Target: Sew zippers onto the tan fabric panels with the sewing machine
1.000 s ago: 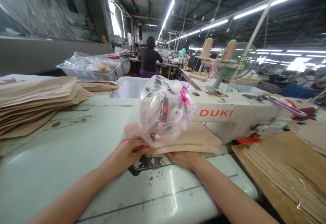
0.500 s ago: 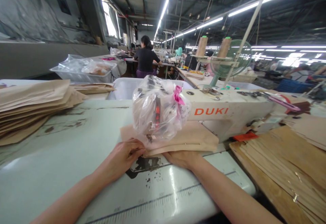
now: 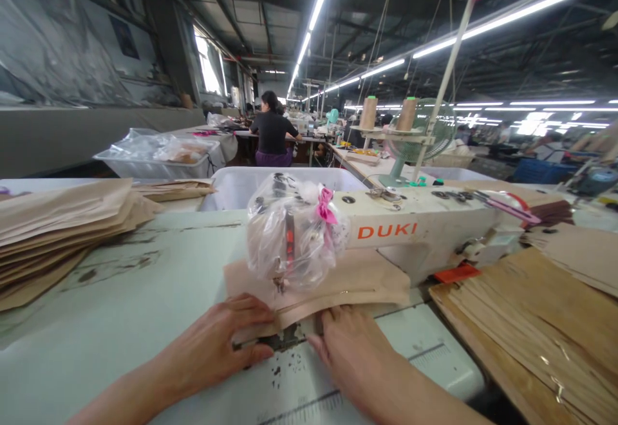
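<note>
A tan fabric piece point(image 3: 371, 280) with a strip along its near edge lies on the sewing machine bed, under the needle area. Over the head of the white sewing machine point(image 3: 434, 225) is a clear plastic bag point(image 3: 270, 238) tied with a pink ribbon point(image 3: 326, 206). My left hand point(image 3: 226, 335) rests with its fingers flat on the left part of the fabric, thumb held apart below. My right hand point(image 3: 355, 351) lies palm down, fingertips at the near edge of the fabric and thumb spread to the left. Neither hand grips the fabric.
A stack of tan pieces point(image 3: 58, 238) lies at the left. More tan pieces point(image 3: 541, 322) lie on a board at the right. Behind the machine are a white bin point(image 3: 232, 183), thread cones point(image 3: 368, 114) and a green fan point(image 3: 396, 170). Farther back sits a person point(image 3: 273, 129).
My left thumb has come away from the fabric edge, so that hand has opened. My right hand has turned palm down and drawn back from under the edge. The view has tilted up slightly.
</note>
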`<state>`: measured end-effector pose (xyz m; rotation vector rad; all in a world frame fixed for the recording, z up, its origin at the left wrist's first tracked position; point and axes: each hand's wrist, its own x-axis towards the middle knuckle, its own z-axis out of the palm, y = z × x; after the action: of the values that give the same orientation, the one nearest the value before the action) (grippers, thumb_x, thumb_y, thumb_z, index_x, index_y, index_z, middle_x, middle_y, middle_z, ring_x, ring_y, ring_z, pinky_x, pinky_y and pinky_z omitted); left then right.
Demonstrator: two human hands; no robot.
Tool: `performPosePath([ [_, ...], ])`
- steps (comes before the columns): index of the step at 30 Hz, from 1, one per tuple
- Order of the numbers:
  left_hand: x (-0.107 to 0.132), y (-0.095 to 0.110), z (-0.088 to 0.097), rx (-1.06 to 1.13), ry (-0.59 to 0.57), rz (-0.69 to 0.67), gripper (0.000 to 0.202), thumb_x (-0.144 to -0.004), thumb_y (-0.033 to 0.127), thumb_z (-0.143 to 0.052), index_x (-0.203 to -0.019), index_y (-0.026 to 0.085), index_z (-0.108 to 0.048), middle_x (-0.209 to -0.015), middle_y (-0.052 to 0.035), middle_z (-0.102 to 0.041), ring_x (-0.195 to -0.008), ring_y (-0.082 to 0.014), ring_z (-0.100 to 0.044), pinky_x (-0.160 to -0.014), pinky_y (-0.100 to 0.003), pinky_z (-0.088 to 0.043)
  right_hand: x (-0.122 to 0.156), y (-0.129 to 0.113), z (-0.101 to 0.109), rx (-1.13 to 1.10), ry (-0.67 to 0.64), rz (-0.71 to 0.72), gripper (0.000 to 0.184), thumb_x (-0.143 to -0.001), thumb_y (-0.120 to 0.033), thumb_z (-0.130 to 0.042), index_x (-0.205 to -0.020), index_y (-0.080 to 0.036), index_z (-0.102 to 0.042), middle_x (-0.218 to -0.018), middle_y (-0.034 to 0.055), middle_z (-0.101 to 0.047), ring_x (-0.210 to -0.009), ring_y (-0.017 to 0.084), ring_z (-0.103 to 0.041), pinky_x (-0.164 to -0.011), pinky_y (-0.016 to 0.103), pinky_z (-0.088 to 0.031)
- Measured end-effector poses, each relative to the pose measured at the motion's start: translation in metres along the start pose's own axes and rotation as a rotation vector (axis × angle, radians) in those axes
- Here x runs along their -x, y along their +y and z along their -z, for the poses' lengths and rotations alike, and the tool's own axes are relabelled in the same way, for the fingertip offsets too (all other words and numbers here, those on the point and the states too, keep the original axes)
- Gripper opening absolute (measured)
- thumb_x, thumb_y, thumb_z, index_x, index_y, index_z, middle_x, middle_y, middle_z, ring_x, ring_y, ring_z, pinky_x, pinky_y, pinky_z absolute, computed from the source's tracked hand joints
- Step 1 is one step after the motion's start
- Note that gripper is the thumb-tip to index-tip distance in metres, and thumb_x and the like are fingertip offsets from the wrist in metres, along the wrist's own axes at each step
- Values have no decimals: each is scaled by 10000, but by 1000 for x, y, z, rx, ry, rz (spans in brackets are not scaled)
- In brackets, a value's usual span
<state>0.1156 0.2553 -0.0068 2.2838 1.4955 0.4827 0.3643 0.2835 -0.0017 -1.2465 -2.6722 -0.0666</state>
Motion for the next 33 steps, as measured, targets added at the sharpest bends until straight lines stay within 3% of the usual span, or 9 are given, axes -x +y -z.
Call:
performPosePath([
  [3, 14, -1, -6, -148, 30, -58, 461, -876, 562, -608, -1277, 338, -645, -1297, -18, -673, -1222, -255, -600, -1065, -397, -481, 10, -23, 12, -45, 40, 21, 340, -992, -359, -446, -890, -201, -730, -804, 98, -743, -716, 263, -711, -678, 374, -582],
  [9, 33, -17, -33, -487, 260, -183, 643, -880, 536, -607, -1477, 388, -416, -1424, 27, -578, -1257, -292, -584, -1020, -420, -524, -3, -13, -32, -113, 39, 80, 491, -1011, -381, -414, -1422, -128, -501, -1489, 142, -464, -1374, 382, -422, -1108, 665, -334],
  [18, 9, -20, -37, -567, 287, -166, 605, -940, 534, -530, -1502, 387, -363, -1475, 16, -527, -1301, -270, -538, -1083, -449, -448, -30, 27, -38, -170, -19, 125, 395, -1026, -327, -408, -1380, -191, -519, -1434, 108, -540, -1417, 292, -380, -1178, 611, -224],
  [21, 9, -22, -39, -517, 290, -155, 627, -931, 530, -546, -1509, 387, -350, -1473, 7, -530, -1294, -273, -541, -1085, -438, -446, -21, 35, -1, -81, -57, 159, 307, -955, -296, -560, -1223, -172, -643, -1303, 123, -639, -1266, 316, -552, -1067, 527, -438],
  [23, 11, -22, -39, -486, 288, -157, 656, -931, 517, -553, -1526, 372, -316, -1485, 1, -516, -1307, -274, -527, -1110, -436, -420, -14, 41, 46, -55, -12, 150, 159, -925, -301, -612, -943, -196, -729, -991, 77, -745, -892, 259, -713, -793, 384, -583],
  [25, 12, -22, -38, -467, 277, -155, 666, -934, 509, -554, -1533, 367, -300, -1501, -2, -498, -1325, -277, -510, -1130, -448, -394, -19, 49, 105, -55, 255, 131, 329, -989, -349, -510, -763, -222, -713, -726, 22, -710, -579, 168, -652, -569, 284, -533],
  [28, 11, -23, -38, -447, 260, -146, 671, -930, 514, -559, -1532, 371, -300, -1518, -8, -476, -1339, -282, -496, -1136, -453, -384, -56, 63, 181, 133, 701, 198, 317, -1000, -423, -490, -1111, -210, -697, -1189, 79, -675, -721, 161, -663, -780, 371, -535],
  [30, 11, -23, -39, -449, 260, -134, 675, -930, 512, -560, -1534, 375, -291, -1533, -7, -454, -1350, -280, -485, -1133, -443, -390, -94, 74, 208, 258, 627, 284, 395, -1002, -463, -466, -1181, -172, -663, -1285, 88, -617, -786, 167, -663, -860, 414, -500],
  [33, 12, -22, -40, -496, 274, -140, 699, -930, 524, -553, -1545, 371, -257, -1541, 2, -439, -1362, -275, -474, -1119, -429, -409, -140, 88, 215, 282, 326, 362, 443, -1023, -468, -420, -932, -131, -692, -931, 43, -670, -743, 136, -620, -802, 337, -475],
])
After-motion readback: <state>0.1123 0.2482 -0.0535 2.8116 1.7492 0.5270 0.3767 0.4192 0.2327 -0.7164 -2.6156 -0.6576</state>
